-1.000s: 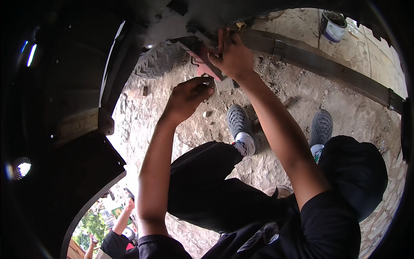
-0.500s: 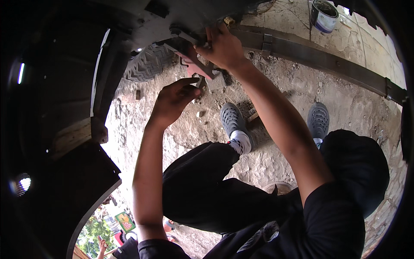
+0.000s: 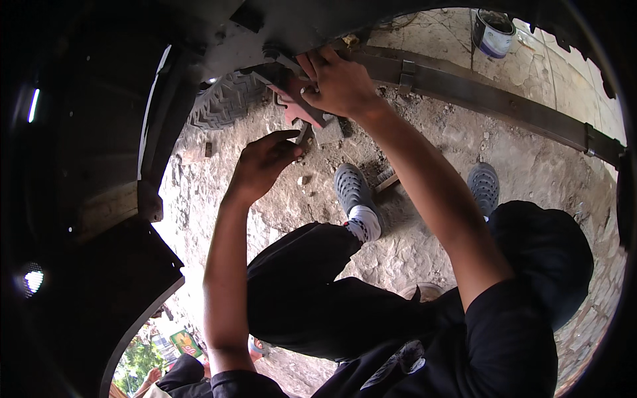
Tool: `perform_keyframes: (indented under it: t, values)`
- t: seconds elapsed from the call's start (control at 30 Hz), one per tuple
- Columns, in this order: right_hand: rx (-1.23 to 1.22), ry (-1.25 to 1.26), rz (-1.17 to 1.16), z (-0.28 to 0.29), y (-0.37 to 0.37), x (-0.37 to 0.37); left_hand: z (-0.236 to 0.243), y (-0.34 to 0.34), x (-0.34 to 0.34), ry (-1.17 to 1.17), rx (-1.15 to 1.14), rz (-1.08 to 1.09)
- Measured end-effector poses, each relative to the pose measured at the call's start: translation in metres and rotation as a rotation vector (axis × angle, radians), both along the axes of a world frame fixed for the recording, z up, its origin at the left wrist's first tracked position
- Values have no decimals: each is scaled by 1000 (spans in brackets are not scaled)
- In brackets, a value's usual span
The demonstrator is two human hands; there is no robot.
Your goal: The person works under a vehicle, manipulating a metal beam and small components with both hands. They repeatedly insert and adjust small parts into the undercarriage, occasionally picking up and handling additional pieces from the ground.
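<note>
My left hand (image 3: 264, 164) is raised below a red metal part (image 3: 296, 109), its thumb and fingers pinching a small, narrow grey piece (image 3: 302, 134). Higher up and to the right, my right hand (image 3: 342, 85) has its fingers curled up against the dark underside (image 3: 232, 50) of what looks like a vehicle. Whatever those fingers grip is hidden behind them. A dark metal bracket (image 3: 284, 83) runs beside the red part, just left of my right hand.
A long dark leaf spring (image 3: 497, 103) with clamps crosses the upper right. Behind the red part stands a treaded tyre (image 3: 222, 103). A grey block (image 3: 328, 131), a brush (image 3: 387, 180) and stones lie on rough ground. There is a can (image 3: 493, 36) far right; another person (image 3: 182, 375) is lower left.
My left hand has shifted slightly down and left, with the grey piece now showing more between its fingers. My right hand stays up at the underside, its fingers slightly moved. The view has tilted a little.
</note>
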State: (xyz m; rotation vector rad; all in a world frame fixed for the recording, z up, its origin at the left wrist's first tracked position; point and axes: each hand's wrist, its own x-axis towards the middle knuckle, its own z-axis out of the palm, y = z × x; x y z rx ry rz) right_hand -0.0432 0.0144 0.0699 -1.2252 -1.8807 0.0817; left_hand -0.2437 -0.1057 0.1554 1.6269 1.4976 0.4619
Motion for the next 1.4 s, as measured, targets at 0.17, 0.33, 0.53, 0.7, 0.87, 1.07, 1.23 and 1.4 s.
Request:
perform_keyframes:
  t: [0.17, 0.33, 0.53, 0.7, 0.87, 1.07, 1.23, 1.4]
  values:
    - [-178, -190, 61, 0, 22, 4, -7, -1, -5, -35, 7, -23]
    - [-46, -191, 11, -3, 10, 6, 3, -3, 6, 42, 48, -2]
    - [-60, -202, 7, -5, 19, 4, 15, 2, 15, -179, -80, 75]
    - [-200, -43, 175, -22, -26, 3, 19, 6, 2, -603, -255, 193]
    - [-519, 925, 368, -82, -85, -2, 12, 17, 6, -763, -357, 220]
    - [-978, 1627, 779, -56, -112, -19, -2, 17, 16, -305, -54, 137]
    - [-957, 1950, 1008, -23, -115, -14, 2, 12, 26, -286, 179, 154]
    - [-942, 1579, 902, -8, -125, -20, 16, -7, 21, -409, 115, 224]
